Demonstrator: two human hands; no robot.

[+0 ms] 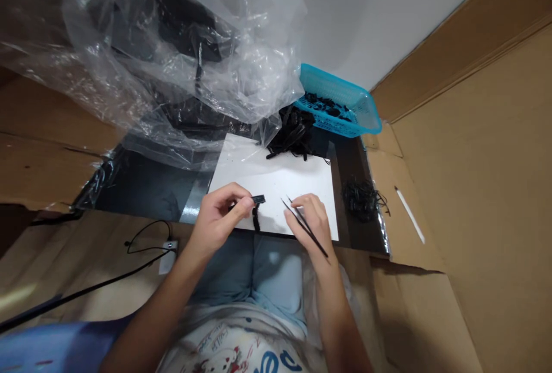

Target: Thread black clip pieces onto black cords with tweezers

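My left hand [225, 215] pinches a small flat black strip [258, 199] between thumb and fingers, over the white board [241, 160]. Another short black piece [256, 219] hangs or lies just below that strip; I cannot tell whether the two are joined. To the right, my right hand [311, 220] holds dark tweezers [305, 226], their tips apart and pointing toward the left hand, with nothing between them. A gap separates the tweezer tips from the strip. Behind both hands, a heap of black strips [293, 130] rests at the board's far edge.
A blue plastic basket [371, 110] with black pieces inside stands at the back right. Clear plastic sheeting [241, 85] bulges over the back left. On the right are a tangle of black threads [361, 199] and a white stick [409, 215] on cardboard. A power strip [168, 257] lies below left.
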